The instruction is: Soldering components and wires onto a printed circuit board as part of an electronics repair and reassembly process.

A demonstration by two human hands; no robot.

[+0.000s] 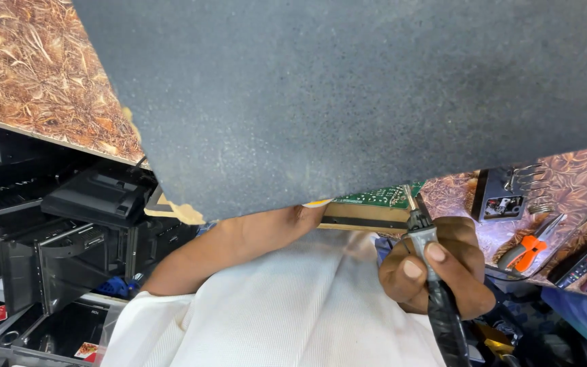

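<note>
Tool: a black-handled soldering iron (433,272) is gripped in the right hand (436,268), fingers closed round its grey collar, tip at the green circuit board (380,197).
Left hand (310,211): mostly hidden under the dark panel (348,102); its grip cannot be told.
Board: lies at the bench edge, half covered by the panel.
Technique: the tip is best kept steady and shallow, the cable clear.
Nearby: orange-handled pliers (530,250) rest on the patterned bench (35,75).
</note>
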